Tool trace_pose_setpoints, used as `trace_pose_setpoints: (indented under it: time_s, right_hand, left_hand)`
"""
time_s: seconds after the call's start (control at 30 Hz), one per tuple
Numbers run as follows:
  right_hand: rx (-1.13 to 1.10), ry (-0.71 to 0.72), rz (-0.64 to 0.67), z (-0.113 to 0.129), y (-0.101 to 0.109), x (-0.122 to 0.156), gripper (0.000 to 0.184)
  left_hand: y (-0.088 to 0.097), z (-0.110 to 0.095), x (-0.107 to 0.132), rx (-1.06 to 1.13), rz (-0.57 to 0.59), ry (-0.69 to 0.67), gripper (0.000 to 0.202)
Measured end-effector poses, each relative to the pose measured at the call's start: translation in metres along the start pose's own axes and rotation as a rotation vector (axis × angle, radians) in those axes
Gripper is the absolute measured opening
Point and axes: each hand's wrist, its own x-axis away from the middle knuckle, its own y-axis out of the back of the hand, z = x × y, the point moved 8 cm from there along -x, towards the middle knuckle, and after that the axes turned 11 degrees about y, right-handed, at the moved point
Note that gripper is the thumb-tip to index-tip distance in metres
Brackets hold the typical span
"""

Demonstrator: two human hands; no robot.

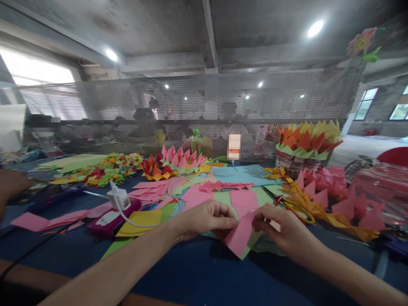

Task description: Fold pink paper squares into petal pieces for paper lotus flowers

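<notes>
A pink paper strip [239, 238] is pinched between my two hands over the front of the table, its lower end hanging loose and angled down to the left. My left hand [210, 220] grips its left edge with thumb and curled fingers. On the opposite edge, my right hand [274, 221] closes thumb and fingertips on the same strip. Beneath and behind lie flat sheets of pink paper [198, 199] and light green paper. Scissors with yellow handles [301, 212] lie just beyond my right hand.
A purple power strip [110, 221] with a white charger and cable is on the left. Folded pink points [183, 157] stand at the back; a paper-petalled basket [288, 163] and clear plastic jar [379, 191] stand right. Another person's hand [12, 187] reaches in left. Behind rises a perforated screen [121, 102].
</notes>
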Motion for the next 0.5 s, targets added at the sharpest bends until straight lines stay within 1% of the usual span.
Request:
trace_pose_setpoints:
  time_s: [0.1,0.23,0.3,0.5]
  right_hand:
    - [-0.015,0.005,-0.002,0.0019,0.0008,-0.0008,0.019]
    - [-0.009,0.01,-0.008,0.0023,0.0014,-0.0008,0.019]
    - [0.005,0.005,-0.015,0.0008,0.0016,0.0001,0.017]
    - [-0.003,-0.005,-0.011,0.0019,0.001,0.0024,0.017]
  left_hand:
    - [-0.0034,0.0001,0.0002,0.017,0.039,0.003,0.034]
    - [-0.0001,-0.0006,0.0002,-0.004,-0.009,0.0,0.035]
    - [-0.0007,-0.0004,0.0005,-0.005,-0.007,0.014,0.036]
    - [-0.0077,0.0026,0.0018,0.028,0.076,0.054,0.042]
